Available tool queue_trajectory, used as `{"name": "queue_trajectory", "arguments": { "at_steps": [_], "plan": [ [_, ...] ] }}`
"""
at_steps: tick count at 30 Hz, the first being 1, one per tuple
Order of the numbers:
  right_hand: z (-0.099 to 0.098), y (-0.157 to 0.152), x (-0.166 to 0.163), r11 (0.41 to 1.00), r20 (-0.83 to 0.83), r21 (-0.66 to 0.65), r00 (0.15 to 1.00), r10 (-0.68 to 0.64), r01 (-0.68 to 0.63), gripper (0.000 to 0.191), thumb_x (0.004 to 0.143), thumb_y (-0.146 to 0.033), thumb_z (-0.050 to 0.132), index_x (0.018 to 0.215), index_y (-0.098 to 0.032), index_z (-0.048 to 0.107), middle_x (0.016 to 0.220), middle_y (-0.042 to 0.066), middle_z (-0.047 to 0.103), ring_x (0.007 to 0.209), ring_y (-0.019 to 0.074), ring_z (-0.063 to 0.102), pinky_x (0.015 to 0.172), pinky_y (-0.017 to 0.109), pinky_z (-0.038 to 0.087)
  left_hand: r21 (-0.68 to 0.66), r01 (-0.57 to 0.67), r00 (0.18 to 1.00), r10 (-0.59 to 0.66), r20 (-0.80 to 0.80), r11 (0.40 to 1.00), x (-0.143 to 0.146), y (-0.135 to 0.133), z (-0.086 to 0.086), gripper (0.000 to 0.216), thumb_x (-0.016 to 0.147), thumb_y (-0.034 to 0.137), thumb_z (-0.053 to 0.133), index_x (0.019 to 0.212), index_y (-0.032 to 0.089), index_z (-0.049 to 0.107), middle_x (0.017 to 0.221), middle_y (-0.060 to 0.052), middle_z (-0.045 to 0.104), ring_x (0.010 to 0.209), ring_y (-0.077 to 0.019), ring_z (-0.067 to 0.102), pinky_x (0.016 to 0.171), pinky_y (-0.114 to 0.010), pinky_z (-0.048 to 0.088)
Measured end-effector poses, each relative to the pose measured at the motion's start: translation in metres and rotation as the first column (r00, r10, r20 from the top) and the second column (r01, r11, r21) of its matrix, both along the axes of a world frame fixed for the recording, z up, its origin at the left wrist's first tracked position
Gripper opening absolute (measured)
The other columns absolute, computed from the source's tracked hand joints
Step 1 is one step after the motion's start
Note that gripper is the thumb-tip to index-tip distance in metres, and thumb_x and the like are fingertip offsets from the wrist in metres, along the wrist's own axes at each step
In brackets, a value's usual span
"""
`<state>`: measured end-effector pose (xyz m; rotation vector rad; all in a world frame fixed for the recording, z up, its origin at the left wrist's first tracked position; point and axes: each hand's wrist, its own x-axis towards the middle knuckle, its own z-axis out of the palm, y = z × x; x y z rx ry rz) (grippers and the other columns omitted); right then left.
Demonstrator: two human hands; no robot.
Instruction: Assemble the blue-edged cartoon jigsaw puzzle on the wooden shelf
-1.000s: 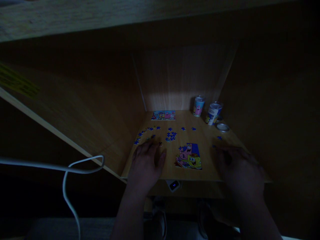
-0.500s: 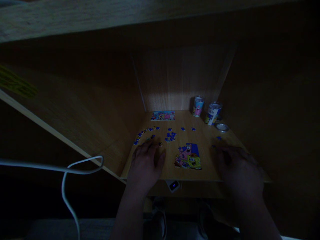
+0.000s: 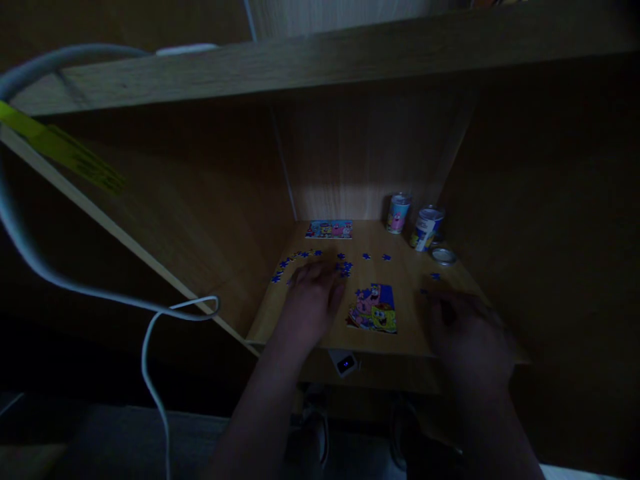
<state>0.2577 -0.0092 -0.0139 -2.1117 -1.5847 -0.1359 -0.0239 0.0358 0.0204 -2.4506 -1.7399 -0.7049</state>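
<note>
A partly built cartoon puzzle (image 3: 373, 309) lies on a small wooden desk (image 3: 400, 270) in a dim alcove. My left hand (image 3: 313, 297) reaches forward with its fingers spread flat, fingertips at the loose blue puzzle pieces (image 3: 344, 267). More blue pieces (image 3: 295, 261) trail off to the left of it. My right hand (image 3: 463, 330) rests palm down on the desk's right side, fingers loosely apart, near one or two stray pieces (image 3: 436, 276). It is too dark to see whether either hand covers a piece.
A finished picture card (image 3: 329, 230) lies at the back of the desk. Two printed cans (image 3: 399, 213) (image 3: 426, 228) and a round lid (image 3: 443, 255) stand at the back right. A white cable (image 3: 150, 320) hangs at the left. A shelf board (image 3: 300, 63) runs overhead.
My left hand has slid forward and right onto the cluster of blue pieces. The camera has tilted up and shifted, showing more of the shelf and cable. My right hand has barely moved.
</note>
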Motion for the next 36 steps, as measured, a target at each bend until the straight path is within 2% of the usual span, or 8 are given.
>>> {"name": "queue_trajectory", "arguments": {
  "at_steps": [5,10,14,21,25,27,32,36],
  "plan": [
    [0.002,-0.001,0.0,1.0,0.034,-0.02,0.999,-0.011,0.012,0.043,0.109,-0.046,0.046,0.112,-0.021,0.081,0.122,0.014,0.079,0.108,0.0334,0.071,0.085,0.045,0.051,-0.161,0.131,0.986,-0.146,-0.08,0.978,0.046,0.063,0.025,0.024,0.108,0.023,0.06,0.116,0.016,0.082,0.128,-0.016,0.079,0.128,-0.0319,0.071,0.119,-0.049,0.054],
    [0.003,-0.002,0.0,1.0,0.012,-0.004,1.0,-0.014,0.014,0.038,0.109,-0.043,0.049,0.114,-0.022,0.081,0.127,0.012,0.079,0.11,0.0311,0.071,0.085,0.042,0.049,-0.293,0.125,0.983,-0.158,-0.091,0.948,0.07,0.12,0.026,0.019,0.104,0.026,0.073,0.119,0.015,0.079,0.129,-0.015,0.077,0.119,-0.0298,0.074,0.112,-0.05,0.059],
    [0.0,-0.001,0.001,1.0,0.013,-0.005,1.0,-0.023,0.023,0.036,0.109,-0.043,0.051,0.113,-0.023,0.08,0.125,0.011,0.08,0.109,0.0312,0.071,0.084,0.041,0.048,-0.389,0.138,0.984,-0.17,-0.049,0.911,0.069,0.136,0.014,0.039,0.109,0.041,0.073,0.141,0.019,0.068,0.142,-0.013,0.07,0.12,-0.0277,0.073,0.101,-0.05,0.065],
    [0.0,-0.002,0.002,1.0,0.004,0.008,1.0,-0.005,0.005,0.037,0.109,-0.044,0.05,0.112,-0.024,0.08,0.125,0.009,0.08,0.107,0.0318,0.071,0.082,0.043,0.047,-0.448,0.248,0.969,-0.225,0.104,0.859,0.06,0.139,0.005,0.04,0.108,0.041,0.073,0.141,0.019,0.068,0.142,-0.013,0.07,0.119,-0.028,0.073,0.1,-0.05,0.065],
    [0.002,-0.002,0.001,1.0,0.013,0.007,1.0,-0.011,0.011,0.037,0.108,-0.043,0.05,0.112,-0.023,0.081,0.124,0.01,0.08,0.107,0.0319,0.071,0.083,0.044,0.048,-0.395,0.32,0.94,-0.236,0.247,0.861,0.056,0.128,0.007,0.013,0.099,0.019,0.076,0.112,0.017,0.079,0.114,-0.007,0.08,0.104,-0.0238,0.076,0.098,-0.041,0.064],
    [0.001,-0.001,0.001,1.0,0.007,0.021,1.0,-0.007,0.007,0.038,0.108,-0.043,0.05,0.111,-0.022,0.081,0.123,0.011,0.081,0.106,0.0316,0.071,0.084,0.043,0.048,-0.345,0.335,0.919,-0.223,0.325,0.877,0.049,0.112,0.008,0.011,0.094,0.011,0.073,0.097,0.018,0.08,0.104,-0.004,0.082,0.099,-0.0219,0.077,0.094,-0.035,0.062],
    [-0.001,-0.001,0.002,1.0,-0.007,0.026,1.0,-0.004,0.005,0.037,0.107,-0.044,0.051,0.112,-0.023,0.081,0.124,0.011,0.08,0.105,0.0317,0.071,0.082,0.043,0.048,-0.253,0.295,0.862,-0.142,0.487,0.921,0.013,0.035,0.005,0.01,0.098,0.02,0.068,0.1,0.021,0.078,0.102,-0.003,0.085,0.096,-0.0199,0.079,0.09,-0.033,0.062],
    [-0.001,0.0,0.002,1.0,0.012,0.007,1.0,-0.012,0.011,0.037,0.108,-0.045,0.051,0.112,-0.023,0.08,0.123,0.011,0.08,0.106,0.0316,0.072,0.082,0.041,0.048,-0.278,0.211,0.82,-0.015,0.573,0.937,-0.016,-0.027,-0.009,0.015,0.1,0.023,0.067,0.101,0.026,0.081,0.099,0.0,0.086,0.094,-0.0202,0.081,0.089,-0.033,0.063]
  ]
}}
